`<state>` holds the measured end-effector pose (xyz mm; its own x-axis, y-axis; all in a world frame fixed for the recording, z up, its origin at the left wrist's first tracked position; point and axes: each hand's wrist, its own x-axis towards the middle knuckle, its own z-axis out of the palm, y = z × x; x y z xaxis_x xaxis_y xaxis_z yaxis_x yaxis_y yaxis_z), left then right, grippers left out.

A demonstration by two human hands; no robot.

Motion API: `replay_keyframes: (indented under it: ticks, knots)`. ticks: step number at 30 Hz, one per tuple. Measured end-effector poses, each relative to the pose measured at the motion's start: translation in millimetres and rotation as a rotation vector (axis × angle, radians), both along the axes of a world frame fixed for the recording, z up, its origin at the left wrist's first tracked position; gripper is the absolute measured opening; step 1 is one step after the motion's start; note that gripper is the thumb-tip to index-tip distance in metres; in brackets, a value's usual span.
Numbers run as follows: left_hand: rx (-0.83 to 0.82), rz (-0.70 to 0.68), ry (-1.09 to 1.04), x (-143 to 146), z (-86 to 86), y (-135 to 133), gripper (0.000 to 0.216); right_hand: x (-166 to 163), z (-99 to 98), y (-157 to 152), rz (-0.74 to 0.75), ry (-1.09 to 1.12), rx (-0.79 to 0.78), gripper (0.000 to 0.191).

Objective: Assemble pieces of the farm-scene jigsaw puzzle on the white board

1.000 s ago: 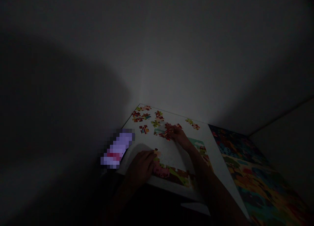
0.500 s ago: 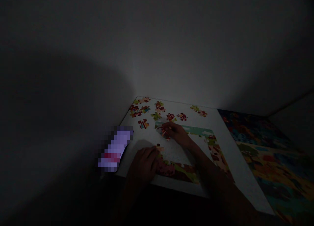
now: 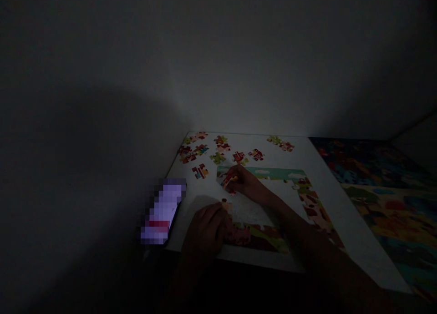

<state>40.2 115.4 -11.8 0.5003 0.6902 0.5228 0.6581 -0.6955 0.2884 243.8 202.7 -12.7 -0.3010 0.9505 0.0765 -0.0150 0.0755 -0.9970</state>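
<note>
Slanting up-rightward lengthwise, held puzzle piece (image 3: pixel 227 179)

The left hand (image 3: pixel 206 225) is being held with its back upward, the fingers being bent close together. The left forearm (image 3: pixel 189 270) is being largely obscured by shadow. The right forearm (image 3: pixel 310 234) is being extended forward and inward from the lower right. The right hand (image 3: pixel 247 183) is being held farther forward, its fingertips being closed in a pinch.
</note>
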Motion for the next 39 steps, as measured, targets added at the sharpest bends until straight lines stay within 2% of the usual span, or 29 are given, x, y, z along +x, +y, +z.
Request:
replay_keyframes:
  ticks: [8,14,22,26,39]
  knots:
    - [-0.015,0.001,-0.02,0,-1.9,-2,0.025,-3,5.0,-5,0.069,-0.021,-0.028,0.026]
    - [-0.065,-0.003,0.004,-3,-0.7,-2,0.029,-6,10.2,-8,0.114,-0.043,0.005,0.018]
    - [-0.064,0.006,0.007,-2,-2.6,-2,0.028,-7,10.2,-9,0.146,-0.071,0.047,0.015]
    - [-0.036,0.008,0.001,-2,-3.2,-2,0.028,-8,9.4,-8,0.159,-0.12,0.027,0.018]
    - [-0.072,0.009,-0.014,-2,-4.5,-2,0.031,-9,7.2,-9,0.164,-0.191,0.119,0.02]
